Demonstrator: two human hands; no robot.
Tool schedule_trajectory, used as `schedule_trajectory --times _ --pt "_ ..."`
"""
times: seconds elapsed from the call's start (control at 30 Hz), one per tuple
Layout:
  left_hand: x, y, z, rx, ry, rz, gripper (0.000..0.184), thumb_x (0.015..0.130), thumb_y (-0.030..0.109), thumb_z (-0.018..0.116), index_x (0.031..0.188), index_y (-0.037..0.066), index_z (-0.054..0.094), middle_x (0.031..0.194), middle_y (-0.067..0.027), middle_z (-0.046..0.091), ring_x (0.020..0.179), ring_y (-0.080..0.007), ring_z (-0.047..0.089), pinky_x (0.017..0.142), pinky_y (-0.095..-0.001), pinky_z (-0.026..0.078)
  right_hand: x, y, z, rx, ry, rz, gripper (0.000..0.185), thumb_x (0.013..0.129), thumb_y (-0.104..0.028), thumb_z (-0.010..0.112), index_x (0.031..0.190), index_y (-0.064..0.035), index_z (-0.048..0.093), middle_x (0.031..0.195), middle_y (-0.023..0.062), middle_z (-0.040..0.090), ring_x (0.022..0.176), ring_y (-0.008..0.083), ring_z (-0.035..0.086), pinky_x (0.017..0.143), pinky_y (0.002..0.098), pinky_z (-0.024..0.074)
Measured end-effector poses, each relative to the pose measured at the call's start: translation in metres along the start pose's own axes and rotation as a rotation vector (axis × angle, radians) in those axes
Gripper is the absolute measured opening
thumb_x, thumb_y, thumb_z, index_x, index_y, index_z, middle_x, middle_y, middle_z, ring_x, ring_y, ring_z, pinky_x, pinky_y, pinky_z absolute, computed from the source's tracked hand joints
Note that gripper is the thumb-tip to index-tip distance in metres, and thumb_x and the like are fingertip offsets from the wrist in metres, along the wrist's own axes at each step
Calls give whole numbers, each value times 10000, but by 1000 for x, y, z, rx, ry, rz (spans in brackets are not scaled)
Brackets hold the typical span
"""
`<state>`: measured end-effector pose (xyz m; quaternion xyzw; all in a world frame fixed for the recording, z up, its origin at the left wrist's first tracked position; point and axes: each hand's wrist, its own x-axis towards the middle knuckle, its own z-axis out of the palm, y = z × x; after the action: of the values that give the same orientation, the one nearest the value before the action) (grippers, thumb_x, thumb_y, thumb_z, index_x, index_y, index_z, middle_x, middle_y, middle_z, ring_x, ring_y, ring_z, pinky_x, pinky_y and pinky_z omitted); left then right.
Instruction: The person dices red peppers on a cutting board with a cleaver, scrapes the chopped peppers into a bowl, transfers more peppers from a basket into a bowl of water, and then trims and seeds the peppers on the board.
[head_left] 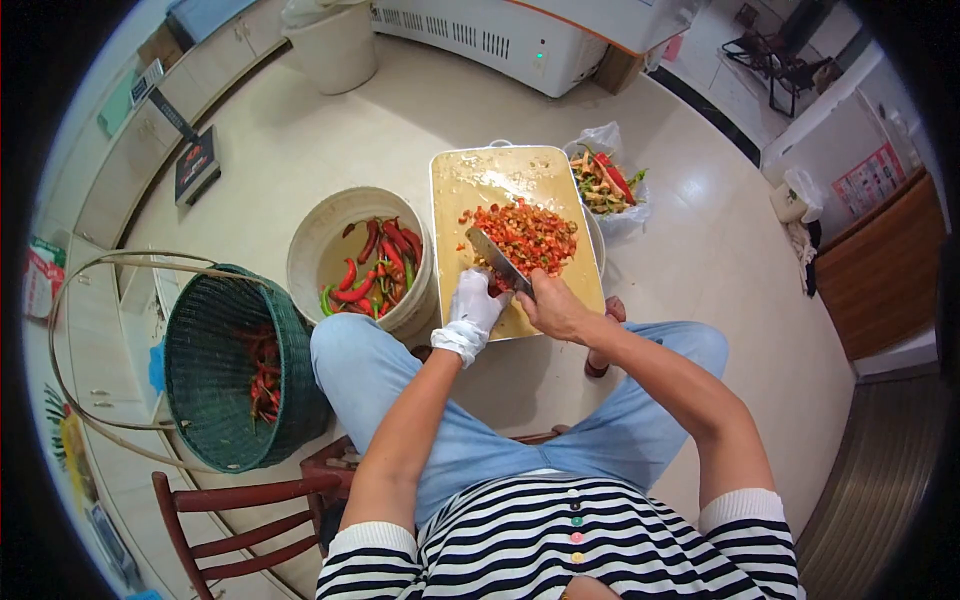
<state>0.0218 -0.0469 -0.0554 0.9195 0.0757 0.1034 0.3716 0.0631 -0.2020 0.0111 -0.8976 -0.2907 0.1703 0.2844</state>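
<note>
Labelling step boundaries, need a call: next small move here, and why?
Probably a short downward cut with the knife, clear of the left fingertips: the right hand grips its handle, the blade sits right beside the gloved left hand, which seems to steady some red pepper, and chopped pieces lie heaped beyond.

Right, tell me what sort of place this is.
Possibly a home kitchen or a small shop's back room: low white cabinets line the left side, a vented white appliance stands ahead, and chopped peppers lie on a board.
</note>
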Motion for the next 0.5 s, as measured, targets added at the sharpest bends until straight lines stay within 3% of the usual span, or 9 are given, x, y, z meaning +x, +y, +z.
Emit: schedule_trajectory --times 0.27,0.33,0.43,0.5 --pt "1 8 17 188 74 -81 328 622 214 768 792 3 584 898 -174 560 902 -339 521 791 -420 438 -11 -11 -28 -17 26 22 288 870 -187 552 886 74 431 720 332 556 704 489 561 644 519 432" --pt "1 -4 17 151 65 26 374 608 221 778 838 5 577 914 -173 550 904 -341 520 795 -417 434 -13 -10 -26 -16 19 14 283 871 -185 548 887 73 432 724 330 558 703 490 560 637 511 435" --pt "-3 -4 4 26 111 -2 412 615 198 787 902 -7 575 878 -180 547 887 -333 519 791 -401 436 -10 -7 -22 -37 -16 -9 284 872 -185 543 889 75 431 729 329 559 705 489 561 636 510 436" --pt "-8 9 -11 112 96 -27 431 615 208 780 923 0 562 913 -178 547 902 -333 523 793 -409 437 -11 -9 -22 -34 -40 -10 284 872 -185 544 892 76 433 731 328 560 709 488 562 641 509 439"
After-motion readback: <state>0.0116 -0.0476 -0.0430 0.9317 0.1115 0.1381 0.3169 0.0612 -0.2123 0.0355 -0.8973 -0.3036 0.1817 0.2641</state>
